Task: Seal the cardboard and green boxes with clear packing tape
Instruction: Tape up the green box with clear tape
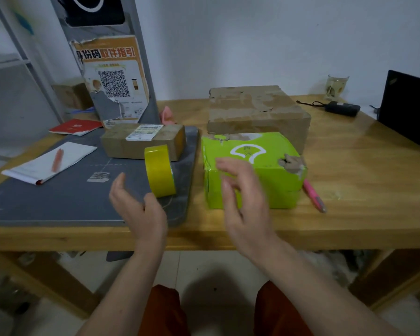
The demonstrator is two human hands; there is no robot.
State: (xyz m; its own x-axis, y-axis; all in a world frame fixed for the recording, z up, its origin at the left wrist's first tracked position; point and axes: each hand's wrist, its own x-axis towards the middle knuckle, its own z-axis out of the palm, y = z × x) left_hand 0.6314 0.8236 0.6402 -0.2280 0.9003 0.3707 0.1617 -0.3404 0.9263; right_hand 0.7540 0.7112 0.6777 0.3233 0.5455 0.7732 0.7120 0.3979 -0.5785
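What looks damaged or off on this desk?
The green box has a torn patch at its right top corner, brown showing through. The big cardboard box behind it bears ragged old tape remnants. The poster behind the desk is ripped.

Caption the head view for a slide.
Open hands hover near tape roll and green box.

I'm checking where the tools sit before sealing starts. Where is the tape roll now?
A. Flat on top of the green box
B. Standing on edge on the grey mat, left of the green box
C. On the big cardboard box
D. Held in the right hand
B: the tape roll stands on edge on the grey mat, left of the green box; neither hand holds it.
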